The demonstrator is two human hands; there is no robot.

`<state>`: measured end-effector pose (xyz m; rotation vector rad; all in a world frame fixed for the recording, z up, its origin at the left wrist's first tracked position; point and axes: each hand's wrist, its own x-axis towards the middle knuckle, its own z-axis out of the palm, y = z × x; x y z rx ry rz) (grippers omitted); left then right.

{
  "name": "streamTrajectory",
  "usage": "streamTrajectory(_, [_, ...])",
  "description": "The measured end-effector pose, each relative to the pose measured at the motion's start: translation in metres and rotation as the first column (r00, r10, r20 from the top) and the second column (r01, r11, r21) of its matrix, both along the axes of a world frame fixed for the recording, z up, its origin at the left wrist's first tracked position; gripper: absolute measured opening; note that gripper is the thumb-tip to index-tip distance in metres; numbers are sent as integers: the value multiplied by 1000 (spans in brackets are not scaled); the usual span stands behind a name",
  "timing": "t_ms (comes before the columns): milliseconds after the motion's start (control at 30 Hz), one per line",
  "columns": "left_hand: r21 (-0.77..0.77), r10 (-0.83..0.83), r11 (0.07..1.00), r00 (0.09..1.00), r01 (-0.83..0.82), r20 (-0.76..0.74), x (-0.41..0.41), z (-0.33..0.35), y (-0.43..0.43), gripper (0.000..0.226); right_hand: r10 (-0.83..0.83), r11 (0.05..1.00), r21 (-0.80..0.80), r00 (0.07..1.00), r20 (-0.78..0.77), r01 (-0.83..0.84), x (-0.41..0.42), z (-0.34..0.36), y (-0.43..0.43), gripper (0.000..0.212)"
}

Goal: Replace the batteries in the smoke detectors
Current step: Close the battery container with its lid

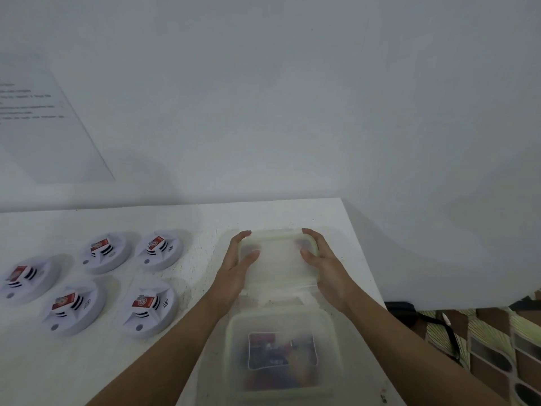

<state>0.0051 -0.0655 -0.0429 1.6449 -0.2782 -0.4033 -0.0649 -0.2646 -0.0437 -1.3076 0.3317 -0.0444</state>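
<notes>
Left hand (234, 271): on the left edge of the far container (279, 265); the fingers (242, 235) are held together and curl round the far-left corner, and the thumb lies on top.
Right hand (326, 269): on the right edge of the same container; the fingers (311, 233) are together and hook over the far-right corner, with the thumb resting on top.
Far container: translucent and pale-rimmed, on the right part of the counter (58, 373), gripped between the two hands. Blur hides whether it is a lidded box or only a lid.
Near container (234, 350): translucent with its lid on, just nearer than the far one and close against it. Coloured contents (282, 353) show through the lid, too blurred to identify.
Smoke detectors: five white round units on the left part of the counter, well apart from the containers. Two sit in the far row (104, 253) (159, 249), two in the near row (73, 309) (146, 308), and one is at the far left (22, 281). Each carries a red-and-white piece on top.
Wall (263, 112): plain white, behind the counter, with a printed sheet (44, 127) on it at the left.
Floor (497, 353): patterned tiles past the counter's right edge, crossed by a dark cable (439, 321).
</notes>
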Motion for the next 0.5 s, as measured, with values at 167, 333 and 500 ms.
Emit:
streamTrajectory(167, [95,42,994,997,-48,58,7,-1,-3,20,17,995,-94,1000,5,-16,2,-4,-1,38])
streamTrajectory(333, [171,40,983,993,-59,114,11,-2,-1,26,12,954,-300,999,32,-2,0,-1,2,34])
streamTrajectory(500, [265,31,962,988,-71,150,9,-2,-1,43,-25,884,-467,1000,15,29,7,10,5,29])
